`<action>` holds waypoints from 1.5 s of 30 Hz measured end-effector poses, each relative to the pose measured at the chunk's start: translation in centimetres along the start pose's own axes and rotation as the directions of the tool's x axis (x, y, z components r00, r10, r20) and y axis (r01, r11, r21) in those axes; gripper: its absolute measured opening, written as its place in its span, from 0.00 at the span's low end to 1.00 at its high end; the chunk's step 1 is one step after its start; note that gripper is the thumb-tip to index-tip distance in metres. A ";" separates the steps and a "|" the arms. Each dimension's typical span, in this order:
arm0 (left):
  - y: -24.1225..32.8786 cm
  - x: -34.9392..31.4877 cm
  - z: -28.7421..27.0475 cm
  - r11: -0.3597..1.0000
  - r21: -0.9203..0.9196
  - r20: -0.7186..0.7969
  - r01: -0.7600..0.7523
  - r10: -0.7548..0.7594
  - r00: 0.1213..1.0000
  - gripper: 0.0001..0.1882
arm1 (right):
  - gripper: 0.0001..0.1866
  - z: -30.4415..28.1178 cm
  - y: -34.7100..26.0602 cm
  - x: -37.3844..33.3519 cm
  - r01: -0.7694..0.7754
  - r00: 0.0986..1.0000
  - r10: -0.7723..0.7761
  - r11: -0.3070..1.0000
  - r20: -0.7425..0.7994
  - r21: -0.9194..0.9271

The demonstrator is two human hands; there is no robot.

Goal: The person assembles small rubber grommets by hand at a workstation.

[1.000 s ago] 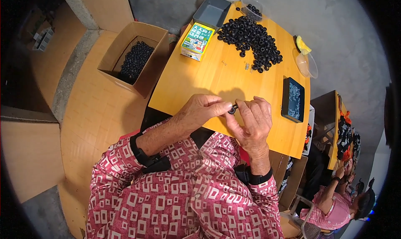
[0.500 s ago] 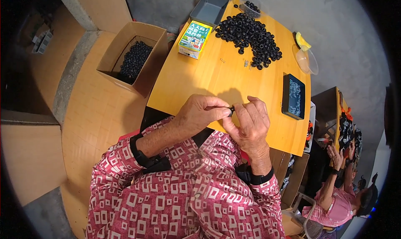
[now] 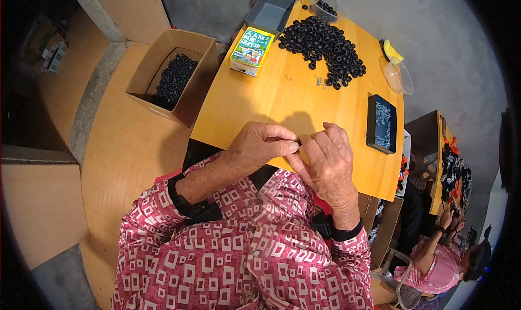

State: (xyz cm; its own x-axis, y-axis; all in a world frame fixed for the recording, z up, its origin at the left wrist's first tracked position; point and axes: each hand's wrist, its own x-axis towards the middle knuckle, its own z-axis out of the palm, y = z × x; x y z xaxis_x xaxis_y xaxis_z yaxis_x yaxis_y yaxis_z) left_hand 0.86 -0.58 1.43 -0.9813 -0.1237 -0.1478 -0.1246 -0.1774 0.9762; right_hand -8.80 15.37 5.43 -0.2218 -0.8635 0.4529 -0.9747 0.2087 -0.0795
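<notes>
Over the table's near edge my two hands meet, fingertips nearly touching. My left hand (image 3: 260, 144) pinches a small black part (image 3: 298, 143) between thumb and forefinger; only a sliver of it shows. Against its other side my right hand (image 3: 328, 161) presses with thumb and bent fingers, which hide most of the part. Ahead lies a pile of black ring-shaped pieces (image 3: 320, 44). A few tiny metal bits (image 3: 320, 82) rest beside the pile. Right of my hands, a black tray (image 3: 371, 124) holds many small silvery pieces.
Left of the wooden table (image 3: 228, 109) stands a cardboard box (image 3: 144, 74) of black pieces. A yellow-green carton (image 3: 252, 49), grey bin (image 3: 271, 9) and clear tubs (image 3: 324, 6) line the far side. At right, a co-worker in pink (image 3: 434, 264) sits by another table.
My right hand has turned slightly and shifted a little right, covering more of the black part. The co-worker's raised hands have come down toward the other table.
</notes>
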 end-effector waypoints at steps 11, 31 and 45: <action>-0.2 0.2 0.0 0.982 -0.176 0.053 -0.066 0.076 0.996 0.12 | 0.10 -0.8 1.8 -0.4 -0.225 0.970 0.240 0.805 0.045 0.549; -0.8 0.3 0.1 0.986 -0.154 0.032 -0.063 0.069 0.997 0.11 | 0.09 0.8 0.9 -1.5 -0.202 0.957 0.284 0.811 -0.067 0.549; -1.1 0.5 0.5 0.992 -0.045 -0.007 -0.121 0.121 0.993 0.09 | 0.09 0.8 0.9 -2.2 -0.314 0.914 0.405 0.693 0.009 0.649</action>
State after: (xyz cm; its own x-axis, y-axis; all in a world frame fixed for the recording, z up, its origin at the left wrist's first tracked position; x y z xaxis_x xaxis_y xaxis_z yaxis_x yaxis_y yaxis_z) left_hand 0.45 0.06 0.32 -0.9881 -0.1511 -0.0299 0.0017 -0.2050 0.9788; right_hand -9.20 17.07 3.67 -0.5979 -0.7092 0.3735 -0.6229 0.1178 -0.7734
